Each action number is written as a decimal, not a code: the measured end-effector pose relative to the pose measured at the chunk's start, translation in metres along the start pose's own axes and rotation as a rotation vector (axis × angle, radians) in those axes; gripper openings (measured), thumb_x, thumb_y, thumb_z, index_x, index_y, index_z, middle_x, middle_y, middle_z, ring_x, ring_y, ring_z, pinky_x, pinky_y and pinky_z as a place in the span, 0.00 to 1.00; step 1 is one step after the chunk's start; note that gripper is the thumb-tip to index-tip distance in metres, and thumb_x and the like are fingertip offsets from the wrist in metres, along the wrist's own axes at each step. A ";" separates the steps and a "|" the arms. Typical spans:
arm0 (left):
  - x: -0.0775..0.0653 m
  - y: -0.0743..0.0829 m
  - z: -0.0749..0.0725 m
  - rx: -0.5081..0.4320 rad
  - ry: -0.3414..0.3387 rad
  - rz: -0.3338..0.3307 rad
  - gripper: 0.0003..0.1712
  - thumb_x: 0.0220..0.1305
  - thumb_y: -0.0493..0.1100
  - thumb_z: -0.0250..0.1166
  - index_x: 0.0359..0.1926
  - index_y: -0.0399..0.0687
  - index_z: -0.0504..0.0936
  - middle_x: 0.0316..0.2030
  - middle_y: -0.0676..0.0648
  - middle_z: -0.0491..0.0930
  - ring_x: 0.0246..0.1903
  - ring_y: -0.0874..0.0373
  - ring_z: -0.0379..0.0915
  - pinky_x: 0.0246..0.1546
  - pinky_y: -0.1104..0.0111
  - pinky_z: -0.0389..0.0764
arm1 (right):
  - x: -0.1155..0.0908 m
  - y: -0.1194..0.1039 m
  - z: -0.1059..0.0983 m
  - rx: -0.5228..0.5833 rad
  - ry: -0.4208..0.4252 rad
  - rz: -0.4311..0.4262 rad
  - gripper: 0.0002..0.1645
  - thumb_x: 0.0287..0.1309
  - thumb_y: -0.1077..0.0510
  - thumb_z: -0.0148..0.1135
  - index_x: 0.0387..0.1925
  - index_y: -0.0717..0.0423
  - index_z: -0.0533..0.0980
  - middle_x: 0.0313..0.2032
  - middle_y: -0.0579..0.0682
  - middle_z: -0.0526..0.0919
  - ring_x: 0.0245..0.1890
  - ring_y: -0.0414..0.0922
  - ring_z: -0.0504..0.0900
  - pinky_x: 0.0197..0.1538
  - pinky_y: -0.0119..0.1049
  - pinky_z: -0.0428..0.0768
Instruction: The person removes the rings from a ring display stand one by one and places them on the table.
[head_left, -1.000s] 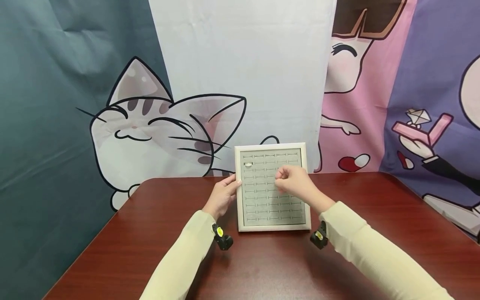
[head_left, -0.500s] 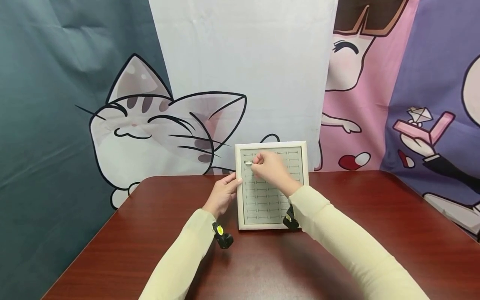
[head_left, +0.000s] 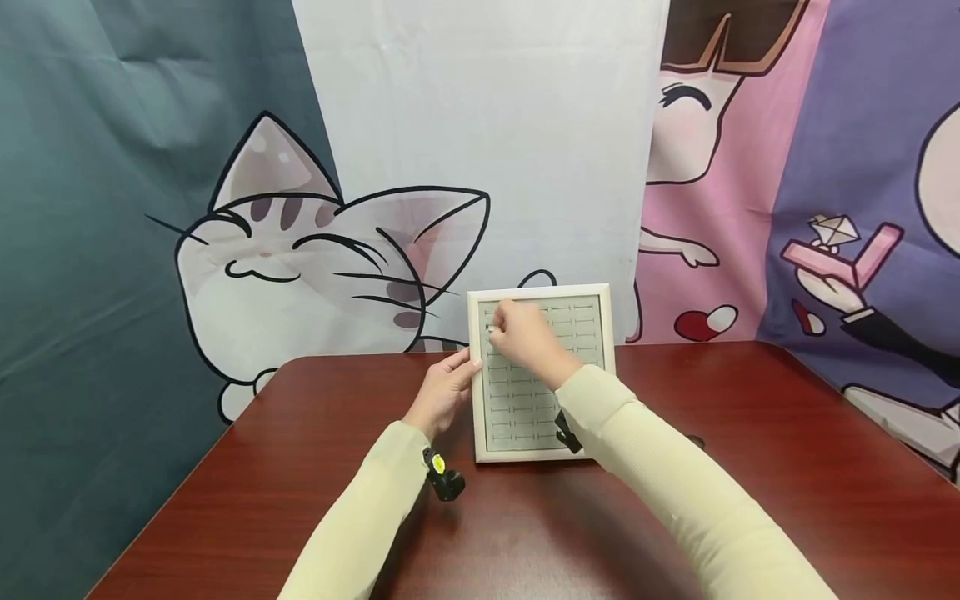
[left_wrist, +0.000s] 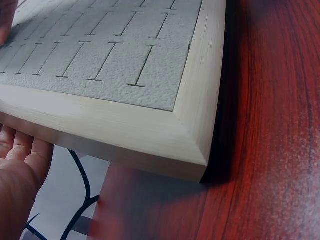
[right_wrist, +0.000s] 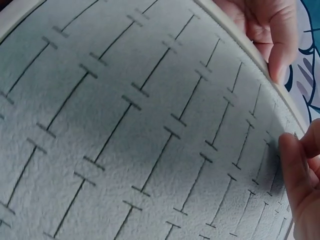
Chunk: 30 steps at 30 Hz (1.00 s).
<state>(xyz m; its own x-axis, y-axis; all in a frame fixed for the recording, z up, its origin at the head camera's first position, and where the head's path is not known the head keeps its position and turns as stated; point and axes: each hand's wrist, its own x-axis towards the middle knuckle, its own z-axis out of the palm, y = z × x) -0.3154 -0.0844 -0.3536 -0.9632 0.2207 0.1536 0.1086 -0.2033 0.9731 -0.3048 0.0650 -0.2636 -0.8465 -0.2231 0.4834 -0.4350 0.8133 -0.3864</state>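
Note:
A pale-framed display board (head_left: 543, 400) with rows of slits in its grey padded face stands tilted up on the table. My left hand (head_left: 441, 392) grips its left edge, thumb at the front; in the left wrist view, curled fingers (left_wrist: 25, 152) show beyond the frame (left_wrist: 115, 127). My right hand (head_left: 525, 333) is at the upper left of the padding, thumb and finger together on a small whitish ring (head_left: 491, 328) in a slit. The fingertips hide most of the ring. In the right wrist view, that hand's thumb and fingers (right_wrist: 302, 175) meet close over the padding (right_wrist: 115, 125).
The board stands on a dark red wooden table (head_left: 360, 392). A small dark round thing (head_left: 696, 440) peeks out behind the right sleeve. Behind the table hangs a backdrop cloth (head_left: 495, 108) with a cartoon cat. Each wrist wears a small black camera (head_left: 444, 477).
My right hand has moved left and up across the board, from over its right half to the ring at the upper left. My left hand keeps its grip on the edge.

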 end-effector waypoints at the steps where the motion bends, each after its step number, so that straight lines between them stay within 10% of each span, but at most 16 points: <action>1: 0.000 0.000 0.000 0.000 0.000 0.000 0.23 0.65 0.39 0.56 0.61 0.42 0.71 0.54 0.37 0.75 0.44 0.57 0.78 0.43 0.65 0.79 | 0.000 0.000 0.000 -0.016 -0.006 -0.009 0.03 0.49 0.65 0.58 0.28 0.60 0.72 0.24 0.51 0.77 0.24 0.44 0.74 0.26 0.31 0.73; 30: -0.002 -0.001 -0.001 0.009 -0.015 0.018 0.23 0.65 0.39 0.56 0.61 0.43 0.70 0.54 0.36 0.75 0.44 0.56 0.78 0.44 0.64 0.79 | -0.004 0.002 0.002 -0.130 0.007 -0.154 0.02 0.52 0.69 0.54 0.30 0.61 0.70 0.25 0.51 0.74 0.26 0.45 0.75 0.29 0.30 0.76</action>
<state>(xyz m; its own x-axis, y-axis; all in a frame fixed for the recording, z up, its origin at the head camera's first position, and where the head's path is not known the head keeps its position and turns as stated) -0.3143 -0.0851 -0.3552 -0.9573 0.2309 0.1740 0.1286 -0.1987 0.9716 -0.3023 0.0667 -0.2676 -0.7705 -0.3468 0.5349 -0.5156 0.8325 -0.2029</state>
